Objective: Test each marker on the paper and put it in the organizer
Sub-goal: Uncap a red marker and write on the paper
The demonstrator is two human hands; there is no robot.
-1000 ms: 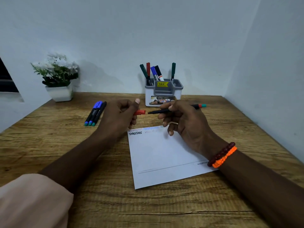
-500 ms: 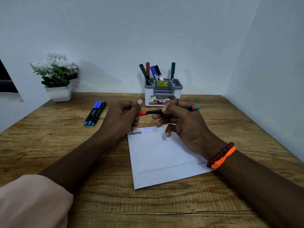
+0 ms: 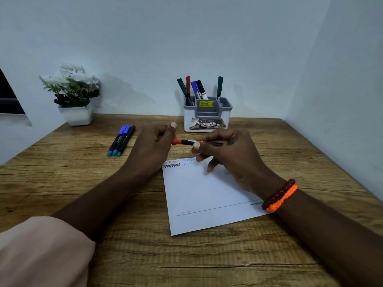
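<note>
- A black marker [image 3: 187, 142] with a red cap [image 3: 176, 141] is held level above the far edge of the paper [image 3: 199, 193], between a person's two hands.
- The left hand [image 3: 152, 149] curls its fingers round the capped end; the right hand [image 3: 230, 154] pinches the barrel.
- Test scribbles [image 3: 172, 165] run along the paper's top edge.
- The organizer [image 3: 207, 119] stands just beyond the hands by the wall, with five markers [image 3: 195, 88] upright in it.
- Three more markers [image 3: 121, 140] lie side by side on the wooden table [image 3: 186, 262], left of the hands.
- A potted plant [image 3: 73, 94] sits in the far left corner.
</note>
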